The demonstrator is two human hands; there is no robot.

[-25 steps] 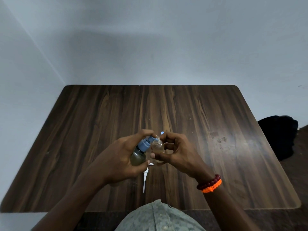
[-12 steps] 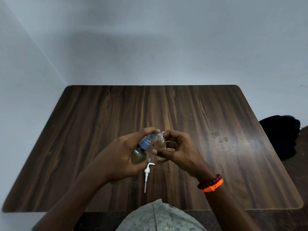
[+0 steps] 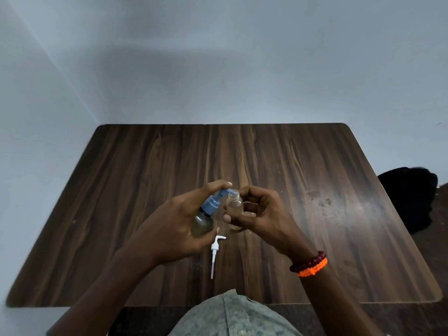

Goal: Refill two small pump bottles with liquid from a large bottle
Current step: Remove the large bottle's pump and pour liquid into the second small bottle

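While left hand grips | large bottle tilted, nozzle toward small bottle

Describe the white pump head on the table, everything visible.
The white pump head lies flat on the wooden table, detached from any bottle. It looks like glossy white plastic: a bent spout at the far end, a ribbed collar below it, and a long thin dip tube pointing toward the person. It sits just below the left hand, near the thumb; contact can't be confirmed.

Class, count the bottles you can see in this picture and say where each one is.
2. The blue-pump bottle is in the left hand; the small open bottle is in the right hand. Another may be out of view.
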